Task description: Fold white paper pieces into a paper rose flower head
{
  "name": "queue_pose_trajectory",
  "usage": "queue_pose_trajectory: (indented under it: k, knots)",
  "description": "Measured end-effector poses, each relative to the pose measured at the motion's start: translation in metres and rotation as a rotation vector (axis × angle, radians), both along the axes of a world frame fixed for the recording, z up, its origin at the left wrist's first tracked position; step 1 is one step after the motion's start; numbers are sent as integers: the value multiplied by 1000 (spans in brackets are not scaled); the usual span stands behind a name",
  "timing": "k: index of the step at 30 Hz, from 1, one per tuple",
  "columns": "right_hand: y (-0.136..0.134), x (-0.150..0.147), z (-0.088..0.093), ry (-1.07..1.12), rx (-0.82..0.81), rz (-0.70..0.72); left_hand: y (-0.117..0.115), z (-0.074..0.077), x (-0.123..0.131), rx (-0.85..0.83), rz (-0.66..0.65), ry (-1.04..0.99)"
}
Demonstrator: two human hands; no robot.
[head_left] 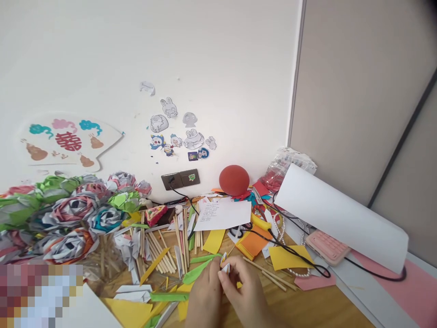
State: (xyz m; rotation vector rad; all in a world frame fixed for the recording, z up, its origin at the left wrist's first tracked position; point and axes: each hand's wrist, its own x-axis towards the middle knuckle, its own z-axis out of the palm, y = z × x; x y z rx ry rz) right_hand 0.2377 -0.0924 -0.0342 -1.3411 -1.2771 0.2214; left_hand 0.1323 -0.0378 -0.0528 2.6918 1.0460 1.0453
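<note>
Pinching a small folded paper piece, the right hand sits over the tabletop against the left hand, whose grip I can't make out from here. I'd press gently and evenly, keeping the little edges lined up so nothing crumples.

A small paper-like piece, white with touches of yellow and blue, pokes up between the left hand and right hand, partly hidden from me.
</note>
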Motion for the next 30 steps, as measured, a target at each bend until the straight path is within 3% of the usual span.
queue_pose_trajectory:
  k: [7, 12, 16, 21, 27, 30]
  knots:
    - [7, 21, 13, 297, -58, 22, -3, 16, 2, -185, 50, 42]
    - [10, 53, 23, 398, -33, -148, 9, 16, 8, -574, 137, -235]
    - [12, 53, 22, 251, -167, -21, 11, 19, 12, -881, -42, -493]
    - [14, 34, 15, 146, -291, 91, 4, 22, 16, -900, -160, -492]
    - [16, 31, 8, 290, -307, 126, 5, 15, 19, -1052, -256, -561]
    - [17, 32, 6, 280, -284, 151, 4, 13, 21, -1215, -324, -575]
